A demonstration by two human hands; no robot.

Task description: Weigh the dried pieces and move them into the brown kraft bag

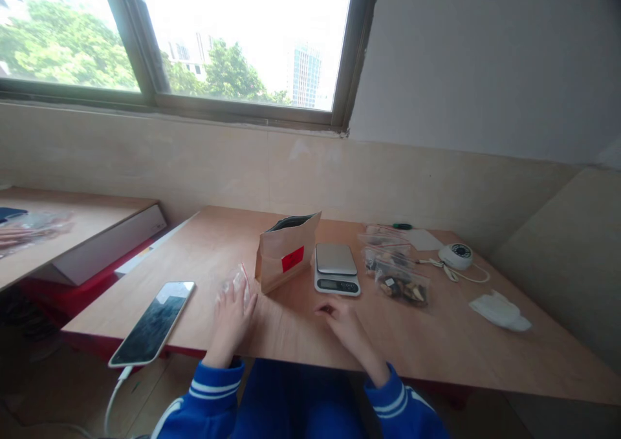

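Note:
My left hand lies with its fingers spread on a clear plastic bag with a red edge, left of a brown paper bag. The paper bag stands upright, its top open and a red label on its front. My right hand is just in front of a small digital scale, its fingers curled together; whatever is between the fingertips is too small to tell. Nothing rests on the scale's plate. Right of the scale lie several zip bags with dark and brown pieces inside.
A phone with a white cable lies at the table's left front edge. Farther right are a white dome camera with its cable, a white folded item, a paper sheet and a green-handled tool. Another table stands left.

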